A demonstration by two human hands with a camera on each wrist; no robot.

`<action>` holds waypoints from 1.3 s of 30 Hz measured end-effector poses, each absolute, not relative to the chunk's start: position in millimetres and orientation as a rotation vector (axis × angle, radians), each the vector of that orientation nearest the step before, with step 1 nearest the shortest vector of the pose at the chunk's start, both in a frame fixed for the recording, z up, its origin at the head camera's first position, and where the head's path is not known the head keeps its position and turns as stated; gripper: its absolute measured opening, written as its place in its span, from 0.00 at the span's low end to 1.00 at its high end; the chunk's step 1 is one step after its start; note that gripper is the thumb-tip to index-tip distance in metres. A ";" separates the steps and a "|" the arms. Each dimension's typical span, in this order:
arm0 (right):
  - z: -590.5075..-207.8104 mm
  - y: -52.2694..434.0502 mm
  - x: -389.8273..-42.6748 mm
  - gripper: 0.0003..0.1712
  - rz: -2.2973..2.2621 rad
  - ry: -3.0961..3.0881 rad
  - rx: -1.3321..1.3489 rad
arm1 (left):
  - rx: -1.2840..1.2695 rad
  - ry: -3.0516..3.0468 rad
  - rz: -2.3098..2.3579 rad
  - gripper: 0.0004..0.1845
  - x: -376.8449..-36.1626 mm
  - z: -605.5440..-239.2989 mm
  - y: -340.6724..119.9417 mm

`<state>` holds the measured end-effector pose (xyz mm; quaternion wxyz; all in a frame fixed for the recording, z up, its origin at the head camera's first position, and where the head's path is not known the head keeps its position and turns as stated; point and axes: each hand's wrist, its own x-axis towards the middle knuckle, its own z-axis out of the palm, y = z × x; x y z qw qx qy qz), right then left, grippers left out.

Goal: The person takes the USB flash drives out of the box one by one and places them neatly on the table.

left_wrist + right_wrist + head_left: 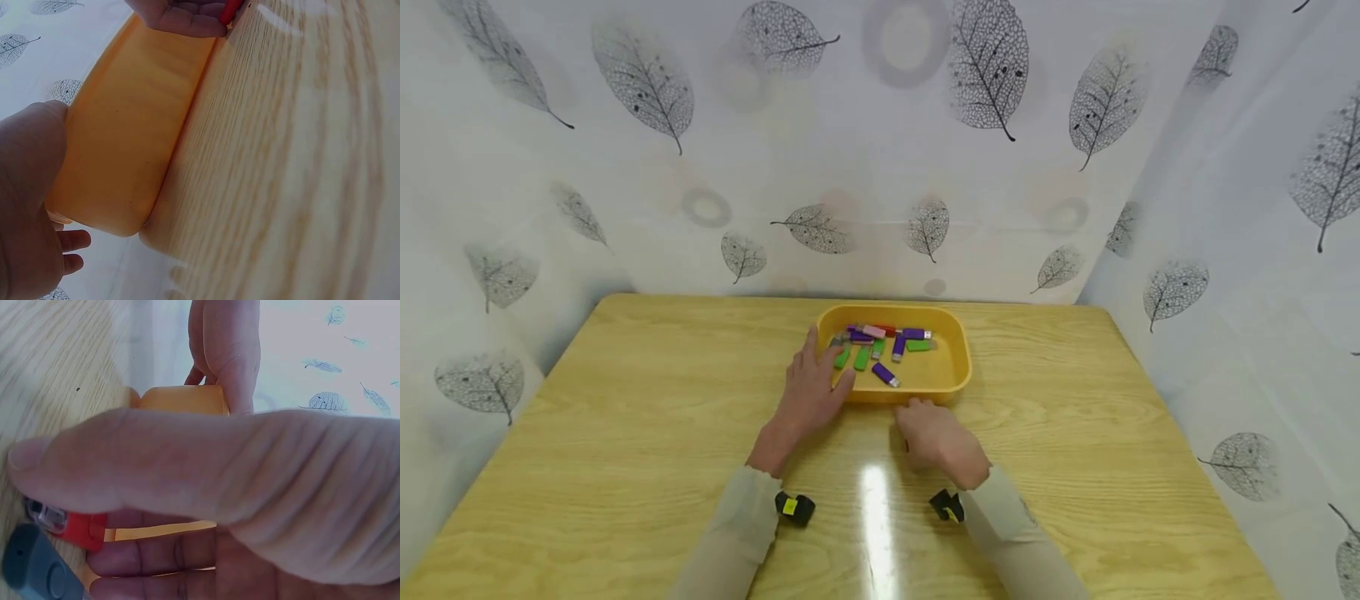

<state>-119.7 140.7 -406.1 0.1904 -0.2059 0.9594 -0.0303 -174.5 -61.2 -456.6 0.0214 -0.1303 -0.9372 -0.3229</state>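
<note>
Nearest, the right hand curls its fingers round a red USB stick with its metal plug bared, on the wooden table just before the yellow tray's near rim. The left hand rests spread-fingered over the tray's left rim. Inside lie green and purple USB sticks; bare table lies left and right.

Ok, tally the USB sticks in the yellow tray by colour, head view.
Green sticks: 4
Purple sticks: 4
Pink sticks: 1
Red sticks: 1
Total: 10 in view; the left hand may hide more.
The right hand holds another red stick.
</note>
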 end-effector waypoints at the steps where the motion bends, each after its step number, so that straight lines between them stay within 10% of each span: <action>1: -405.9 140.9 -119.8 0.15 -0.089 2.696 -0.582 | -0.405 -2.907 -1.000 0.30 -174.8 -456.6 -61.6; 39: -384.2 158.9 -146.2 0.16 -0.706 2.806 -0.837 | -0.379 -2.828 -1.051 0.29 -175.7 -462.9 -57.6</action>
